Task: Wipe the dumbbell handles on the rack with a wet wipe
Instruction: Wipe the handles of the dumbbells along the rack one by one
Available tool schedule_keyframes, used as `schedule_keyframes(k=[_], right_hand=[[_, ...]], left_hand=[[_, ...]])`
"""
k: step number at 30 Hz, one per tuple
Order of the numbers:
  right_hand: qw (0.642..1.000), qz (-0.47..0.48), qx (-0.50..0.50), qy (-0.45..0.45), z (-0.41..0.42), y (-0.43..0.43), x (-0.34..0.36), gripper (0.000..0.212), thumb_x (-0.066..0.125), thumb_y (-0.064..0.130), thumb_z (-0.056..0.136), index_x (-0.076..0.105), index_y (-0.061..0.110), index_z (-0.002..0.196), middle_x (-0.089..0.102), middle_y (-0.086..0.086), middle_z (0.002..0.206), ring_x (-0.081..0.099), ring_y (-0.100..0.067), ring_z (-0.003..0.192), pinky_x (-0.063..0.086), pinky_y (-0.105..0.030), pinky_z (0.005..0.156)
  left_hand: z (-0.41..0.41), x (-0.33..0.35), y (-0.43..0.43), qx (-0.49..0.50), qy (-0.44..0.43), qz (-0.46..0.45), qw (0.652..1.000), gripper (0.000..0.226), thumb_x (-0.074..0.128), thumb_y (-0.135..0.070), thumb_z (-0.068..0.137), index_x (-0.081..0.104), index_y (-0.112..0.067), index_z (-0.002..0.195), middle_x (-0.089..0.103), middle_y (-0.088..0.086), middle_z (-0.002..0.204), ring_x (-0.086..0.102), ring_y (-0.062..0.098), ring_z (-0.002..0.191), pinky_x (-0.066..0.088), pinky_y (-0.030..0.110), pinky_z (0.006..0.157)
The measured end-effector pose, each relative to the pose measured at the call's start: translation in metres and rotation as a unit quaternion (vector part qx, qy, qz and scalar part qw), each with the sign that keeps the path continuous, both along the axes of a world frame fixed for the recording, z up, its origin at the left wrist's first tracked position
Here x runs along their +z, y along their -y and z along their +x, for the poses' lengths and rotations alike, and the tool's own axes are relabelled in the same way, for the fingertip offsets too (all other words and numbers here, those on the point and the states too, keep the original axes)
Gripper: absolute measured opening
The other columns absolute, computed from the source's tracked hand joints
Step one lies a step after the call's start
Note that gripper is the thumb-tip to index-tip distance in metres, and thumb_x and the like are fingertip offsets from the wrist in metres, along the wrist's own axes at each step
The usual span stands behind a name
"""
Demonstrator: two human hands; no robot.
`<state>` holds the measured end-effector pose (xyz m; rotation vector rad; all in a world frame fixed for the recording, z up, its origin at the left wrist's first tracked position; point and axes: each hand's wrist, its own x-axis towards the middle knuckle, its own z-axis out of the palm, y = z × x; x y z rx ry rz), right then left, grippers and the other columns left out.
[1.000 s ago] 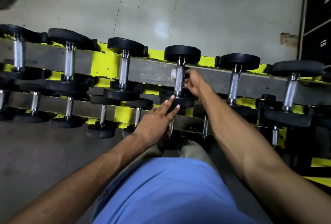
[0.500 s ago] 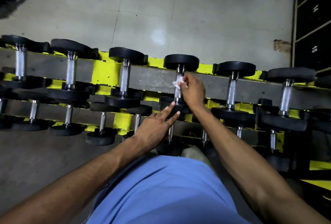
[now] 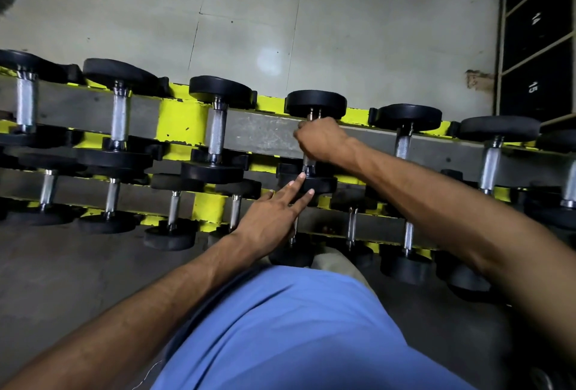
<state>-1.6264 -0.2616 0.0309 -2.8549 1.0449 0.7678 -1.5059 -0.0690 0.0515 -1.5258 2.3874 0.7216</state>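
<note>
Right hand (image 3: 321, 138) grips dumbbell handle (image 3: 308, 164) between neighbouring dumbbells (image 3: 217, 131).

Black-headed dumbbells with knurled chrome handles lie crosswise in two tiers on a grey and yellow rack (image 3: 177, 115), its paint chipped. The fourth dumbbell (image 3: 314, 103) on the upper tier has most of its handle (image 3: 308, 167) hidden under a closed fist; only short bits of chrome show at each end. The wet wipe cannot be seen

Right hand (image 3: 321, 138) fisted in a closed grip; left hand (image 3: 270, 218) flat, fingers extended.
</note>
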Motion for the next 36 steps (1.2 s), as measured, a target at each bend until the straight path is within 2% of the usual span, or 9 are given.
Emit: schedule_keyframes(k=[5,8,11,16,18,22,27,32,36], right_hand=[[0.965,0.239,-0.099,-0.041,0.008,-0.02,-0.006,0.015,0.054,0.024,0.099,0.064,0.018,0.089,0.067,-0.003,0.093,0.061,-0.018,0.067,0.042,-0.025,0.052],[0.952,0.275,-0.114,0.069,-0.008,-0.017,0.003,0.009,0.064,0.032,0.094,0.071,0.025,0.096,0.071,0.004,0.092,0.065,-0.016,0.079,0.053,-0.03,0.065],[0.889,0.341,-0.219,0.213,-0.036,-0.025,0.016,0.011,0.068,0.031,0.094,0.073,0.021,0.094,0.068,0.006,0.073,0.065,-0.014,0.058,0.051,-0.027,0.052],[0.813,0.315,-0.333,0.359,-0.113,-0.03,0.023,0.008,0.069,0.023,0.095,0.074,0.016,0.096,0.072,0.001,0.082,0.064,-0.013,0.057,0.052,-0.032,0.055],[0.822,0.248,-0.34,0.383,-0.146,-0.023,0.03,0.013,0.069,0.028,0.095,0.075,0.018,0.099,0.073,0.008,0.086,0.066,-0.01,0.061,0.054,-0.03,0.057],[0.927,0.053,-0.236,0.287,-0.207,-0.015,0.023,0.018,0.063,0.04,0.095,0.073,0.029,0.105,0.075,0.007,0.103,0.07,-0.017,0.091,0.055,-0.033,0.072],[0.973,0.13,-0.055,0.182,-0.256,-0.024,0.003,0.032,0.06,0.027,0.097,0.066,0.034,0.127,0.051,0.02,0.147,0.062,-0.013,0.119,0.05,-0.029,0.094],[0.97,0.003,-0.079,0.232,-0.259,0.024,0.013,0.024,0.052,0.041,0.099,0.068,0.033,0.115,0.063,0.016,0.132,0.068,-0.02,0.108,0.056,-0.034,0.069],[0.982,0.136,0.039,0.123,-0.256,-0.01,0.003,0.017,0.053,0.03,0.094,0.066,0.024,0.103,0.071,0.0,0.101,0.069,-0.027,0.087,0.047,-0.03,0.065]], left_hand=[[-0.002,0.023,0.003,0.009,-0.012,0.015,1.0,0.074,0.053,-0.032,0.105,0.015,-0.02,0.168,-0.007,0.012,0.175,0.021,0.026,0.159,0.025,0.038,0.125],[-0.004,0.026,0.002,0.021,-0.034,0.002,0.999,0.066,0.049,-0.035,0.106,0.025,-0.021,0.166,0.006,0.011,0.176,0.03,0.027,0.155,0.026,0.036,0.124],[-0.013,0.022,0.005,0.026,-0.062,0.002,0.998,0.064,0.05,-0.036,0.105,0.032,-0.02,0.164,0.016,0.012,0.174,0.027,0.028,0.157,0.024,0.038,0.126],[-0.045,0.02,0.016,0.014,-0.091,-0.021,0.996,0.059,0.056,-0.033,0.102,0.044,-0.018,0.158,0.028,0.013,0.171,0.031,0.029,0.156,0.028,0.041,0.127],[-0.065,0.019,0.023,0.009,-0.102,-0.027,0.994,0.058,0.058,-0.032,0.101,0.047,-0.016,0.156,0.03,0.016,0.169,0.033,0.031,0.155,0.03,0.043,0.126],[-0.118,0.015,0.035,0.017,-0.098,-0.031,0.995,0.064,0.058,-0.032,0.101,0.039,-0.016,0.161,0.024,0.016,0.171,0.028,0.031,0.157,0.028,0.042,0.127],[-0.191,0.005,0.032,0.013,-0.067,-0.016,0.997,0.076,0.06,-0.033,0.101,0.023,-0.023,0.167,0.011,0.014,0.174,0.019,0.031,0.16,0.023,0.041,0.127],[-0.227,-0.007,0.028,0.056,-0.033,-0.012,0.998,0.08,0.059,-0.031,0.102,0.014,-0.027,0.168,-0.001,0.014,0.175,0.004,0.031,0.162,0.023,0.044,0.129],[-0.238,-0.009,0.018,0.081,-0.001,-0.004,0.997,0.082,0.058,-0.028,0.103,0.009,-0.032,0.168,-0.009,0.014,0.175,-0.002,0.029,0.162,0.02,0.043,0.129]])
